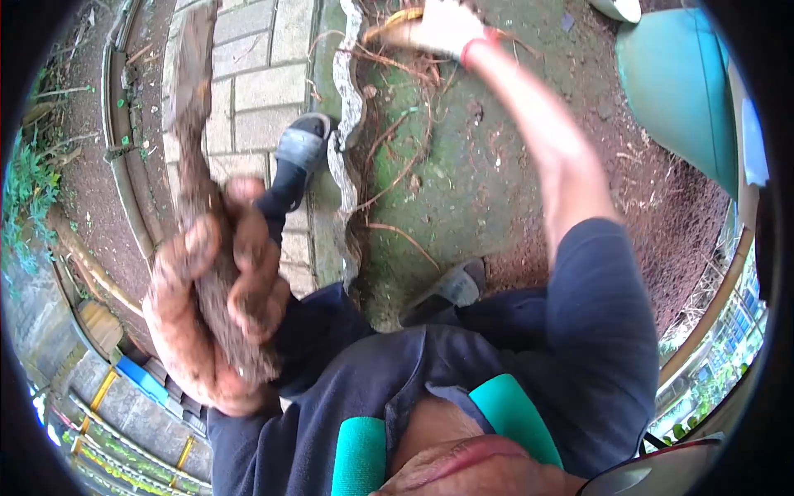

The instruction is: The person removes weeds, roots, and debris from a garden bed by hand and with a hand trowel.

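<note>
My left hand (186, 318) is closed round a long, rough piece of wood (192, 91), brown and soil-stained, which points up and away from me. Dirt covers the fingers of this hand. My right arm stretches far forward, a red band at the wrist. At its end my right hand (438, 31) is bright and blurred, its fingers smeared by motion at the top edge. Beside those fingers lies a yellowish-brown curved strip (403, 16). Thin brown roots (397, 157) trail over the ground below that hand.
A wavy-edged concrete border (346, 91) separates the paving bricks (265, 91) from mossy soil (463, 190). My sandaled feet stand on either side of it. A green sheet-like object (674, 91) is at the right, by loose brown soil (662, 256). Green leaves (33, 198) grow at the far left.
</note>
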Demonstrator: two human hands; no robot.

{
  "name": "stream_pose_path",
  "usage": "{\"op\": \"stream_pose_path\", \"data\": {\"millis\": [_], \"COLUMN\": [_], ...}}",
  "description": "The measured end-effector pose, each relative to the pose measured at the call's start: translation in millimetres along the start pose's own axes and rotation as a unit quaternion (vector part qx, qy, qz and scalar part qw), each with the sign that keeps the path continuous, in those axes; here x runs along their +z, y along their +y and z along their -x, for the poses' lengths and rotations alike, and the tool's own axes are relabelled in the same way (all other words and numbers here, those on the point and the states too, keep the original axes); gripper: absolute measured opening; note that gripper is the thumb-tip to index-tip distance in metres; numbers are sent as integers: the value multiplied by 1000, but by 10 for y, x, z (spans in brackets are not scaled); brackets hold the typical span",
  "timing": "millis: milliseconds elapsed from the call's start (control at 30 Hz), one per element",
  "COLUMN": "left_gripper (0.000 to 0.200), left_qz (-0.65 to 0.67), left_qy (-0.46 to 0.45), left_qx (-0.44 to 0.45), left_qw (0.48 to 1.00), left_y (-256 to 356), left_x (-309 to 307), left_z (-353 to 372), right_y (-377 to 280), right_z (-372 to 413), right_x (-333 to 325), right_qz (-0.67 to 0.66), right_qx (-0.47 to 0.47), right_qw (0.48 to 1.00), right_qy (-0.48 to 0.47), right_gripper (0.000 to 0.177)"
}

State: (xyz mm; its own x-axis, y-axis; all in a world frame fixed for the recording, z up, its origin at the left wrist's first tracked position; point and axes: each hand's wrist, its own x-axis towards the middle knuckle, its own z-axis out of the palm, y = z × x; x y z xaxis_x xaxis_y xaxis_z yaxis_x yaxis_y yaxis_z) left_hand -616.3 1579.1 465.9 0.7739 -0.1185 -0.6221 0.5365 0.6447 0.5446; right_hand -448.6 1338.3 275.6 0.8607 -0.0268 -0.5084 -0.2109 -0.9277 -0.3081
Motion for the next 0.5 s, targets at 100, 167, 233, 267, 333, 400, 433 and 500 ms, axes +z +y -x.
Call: {"op": "stream_pose_path", "data": {"millis": [100,167,233,267,333,400,433,500], "left_gripper": [46,45,45,44,44,43,44,44], "left_qz": [33,49,70,78,87,98,98,99], "left_qy": [34,70,82,84,94,84,83,95], "left_qx": [-24,-31,-24,-27,-37,-33,-29,-20], "left_qw": [999,996,994,993,991,991,991,990], "left_y": [135,196,254,292,376,455,486,530], "left_x": [-65,-68,-38,-20,14,23,21,44], "left_z": [9,-1,-27,-34,-51,-93,-108,-133], "right_y": [271,401,433,394,513,593,619,543], "right_z": [-285,-257,-242,-170,-211,-213,-243,-486], "right_x": [1139,1279,1001,844,628,273,29,-763], "right_qz": [120,27,-23,-34,40,139,162,166], "right_qx": [-96,-111,-90,-58,-66,-87,-85,-58], "right_qw": [952,973,984,989,970,916,893,871], "right_qy": [266,199,154,128,229,366,411,459], "right_gripper": [91,87,83,81,76,75,76,78]}}
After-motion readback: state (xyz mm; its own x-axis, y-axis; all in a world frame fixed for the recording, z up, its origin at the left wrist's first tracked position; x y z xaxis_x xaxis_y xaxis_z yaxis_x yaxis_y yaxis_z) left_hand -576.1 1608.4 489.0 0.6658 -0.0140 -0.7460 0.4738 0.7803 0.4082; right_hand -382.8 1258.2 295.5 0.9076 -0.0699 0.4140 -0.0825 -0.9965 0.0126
